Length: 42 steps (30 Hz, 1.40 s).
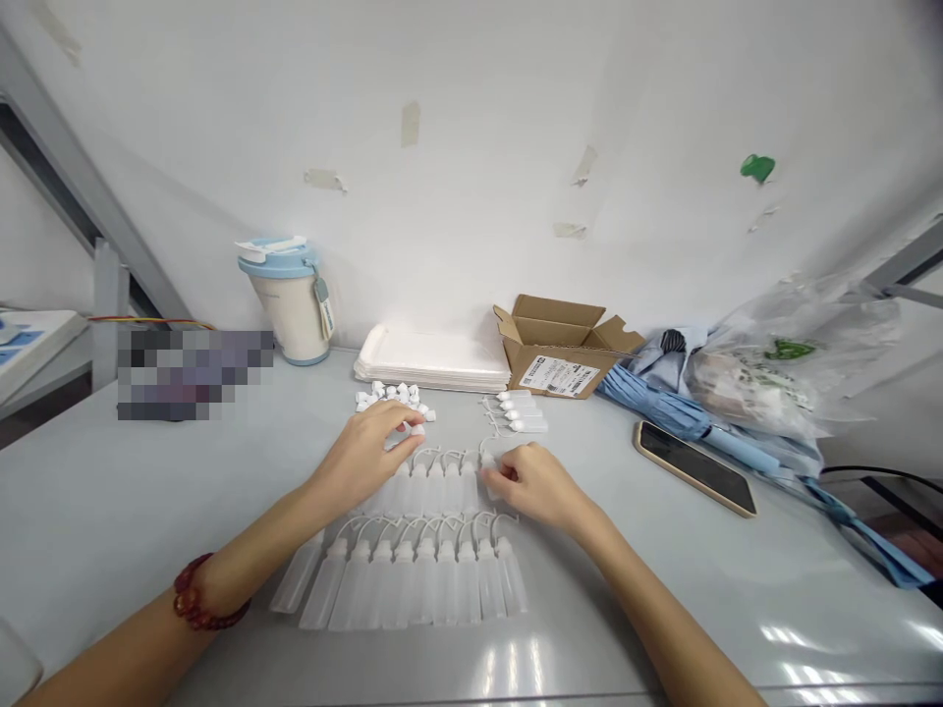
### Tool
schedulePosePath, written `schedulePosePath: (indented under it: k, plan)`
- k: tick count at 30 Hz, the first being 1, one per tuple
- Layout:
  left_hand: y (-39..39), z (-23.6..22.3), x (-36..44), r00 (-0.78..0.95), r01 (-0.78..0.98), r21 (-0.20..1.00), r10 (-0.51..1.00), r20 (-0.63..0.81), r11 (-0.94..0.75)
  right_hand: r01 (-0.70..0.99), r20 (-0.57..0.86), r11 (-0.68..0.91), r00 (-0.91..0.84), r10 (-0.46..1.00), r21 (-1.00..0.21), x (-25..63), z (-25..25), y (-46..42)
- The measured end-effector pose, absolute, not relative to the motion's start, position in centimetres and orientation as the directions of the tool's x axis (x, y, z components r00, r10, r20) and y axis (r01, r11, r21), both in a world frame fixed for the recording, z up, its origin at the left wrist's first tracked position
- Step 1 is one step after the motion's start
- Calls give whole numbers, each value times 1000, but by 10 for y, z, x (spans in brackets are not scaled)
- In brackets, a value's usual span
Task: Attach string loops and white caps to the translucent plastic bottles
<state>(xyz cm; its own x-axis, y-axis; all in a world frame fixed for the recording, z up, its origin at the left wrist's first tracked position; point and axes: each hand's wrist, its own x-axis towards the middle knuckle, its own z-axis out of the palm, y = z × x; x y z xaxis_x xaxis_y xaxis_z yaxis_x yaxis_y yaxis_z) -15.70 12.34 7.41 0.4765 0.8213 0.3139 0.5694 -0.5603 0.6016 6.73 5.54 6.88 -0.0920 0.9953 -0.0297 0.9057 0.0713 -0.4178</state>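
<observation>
My left hand [373,442] pinches a small white cap [417,430] between thumb and fingertips, just in front of a pile of white caps [390,395]. My right hand [535,478] is closed on a small translucent squeeze bottle [488,462] with a thin strap at its neck; most of that bottle is hidden by the fingers. Between the hands lies a row of similar bottles [436,488], partly covered by my left hand. Closer to me is a longer row of bottles [403,586], their straps curving away from the necks. Several capped bottles [526,425] lie beyond my right hand.
At the back stand a cream tumbler [291,309], a stack of white trays [434,358] and an open cardboard box [556,358]. On the right lie a phone [694,469], a folded blue umbrella [663,401] and a plastic bag [773,368]. A blurred-out object [192,375] is at left.
</observation>
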Motion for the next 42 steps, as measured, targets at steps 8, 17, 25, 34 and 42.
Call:
schedulePosePath:
  k: [8,17,25,34,42]
  plan:
    - [121,77,-156,421,479,766,878,228,-428,935,122,29,16,992,-354,60,68,55]
    - [106,86,-152,548,266,948,837,0,-174,920,552,325,-157,819,-220,46,55,46]
    - [93,91,-150,536,282,817,789,301,-503,912,596,400,-270,756,-94,41,49,46]
    - [98,89,-152,585,330,781,764,272,-531,852,684,524,-379,624,-6,39,53,44]
    - [101,101,-159,622,255,940,783,19,-225,798,704,603,-433,562,10,40,65,42]
